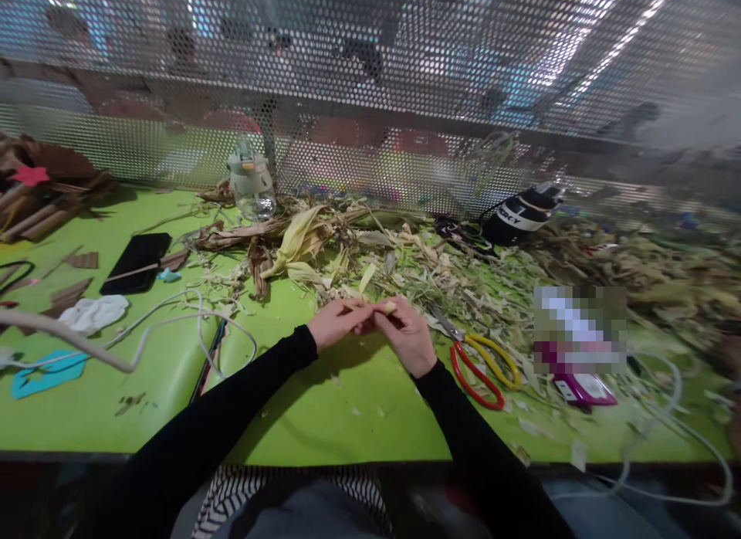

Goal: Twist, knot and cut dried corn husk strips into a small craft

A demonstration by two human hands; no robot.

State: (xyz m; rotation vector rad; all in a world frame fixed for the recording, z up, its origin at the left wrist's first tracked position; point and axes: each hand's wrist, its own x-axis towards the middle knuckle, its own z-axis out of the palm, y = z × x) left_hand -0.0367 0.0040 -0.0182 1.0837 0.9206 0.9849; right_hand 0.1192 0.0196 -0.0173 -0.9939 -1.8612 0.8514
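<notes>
My left hand [336, 323] and my right hand [406, 334] meet over the green table, thumbs and fingers pinched together. Between them they grip a small pale yellow strip of corn husk [387, 308], whose ends poke out above the fingers. Most of the strip is hidden behind my fingers. Just beyond the hands lies a larger yellowish corn husk [299, 242] among dry scraps. To the right of my right hand rest scissors [478, 361] with one red and one yellow handle, blades pointing toward the husk pile.
Husk scraps [428, 265] cover the table's back and right. A clear bottle [252, 184] and a black bottle [518, 217] stand before the perforated metal screen [347, 76]. At left lie a black phone [136, 262], a white cable [133, 361] and a blue tag [49, 374].
</notes>
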